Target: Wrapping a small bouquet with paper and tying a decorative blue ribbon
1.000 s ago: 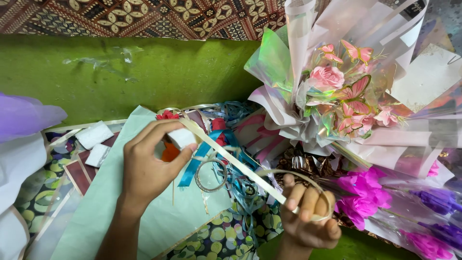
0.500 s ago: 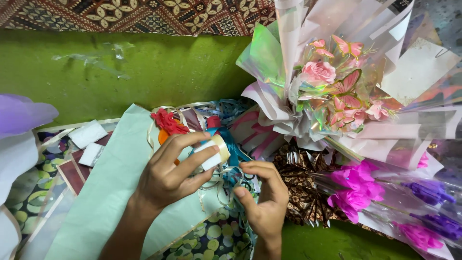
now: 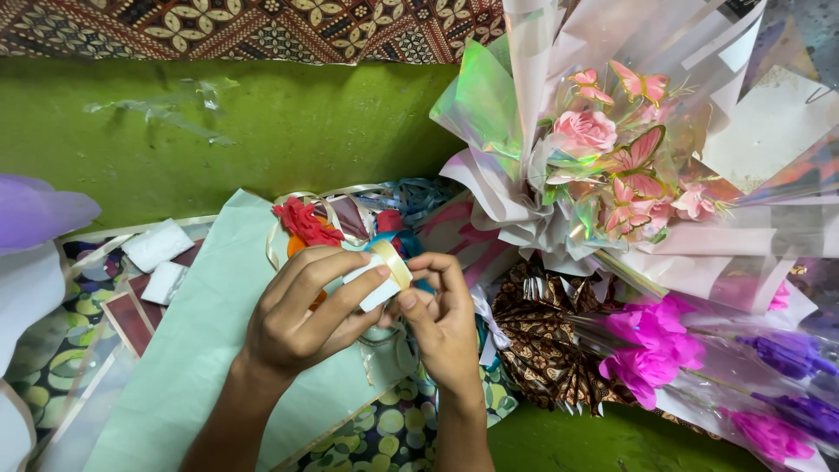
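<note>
1. A green floor covering runs along the top under a brown patterned cloth, and the working area below is crowded with sheets, ribbon and wrapped flowers.
2. The left hand has its fingers curled shut around a small white piece with a cream ribbon band looped over it; thumb and forefinger pinch it from both sides.
3. The right hand meets it from the other side, fingertips closed on the same ribbon band, so the two hands touch over the pale green paper sheet.
4. To do this step well, I judge the ribbon should stay flat and taut between the two pinches, with the left hand holding steady while the right guides it; slack would likely let the ribbon twist.
5. Counted: one pink rose bouquet in iridescent wrap, with about four pink paper butterflies in it.
6. One brown pleated wrap lies just beside the right hand.
7. Magenta flowers and purple ones lie wrapped at the right; their number cannot be told.
8. Two white blocks lie at the left, and one red ribbon bunch sits just above the hands.
</note>
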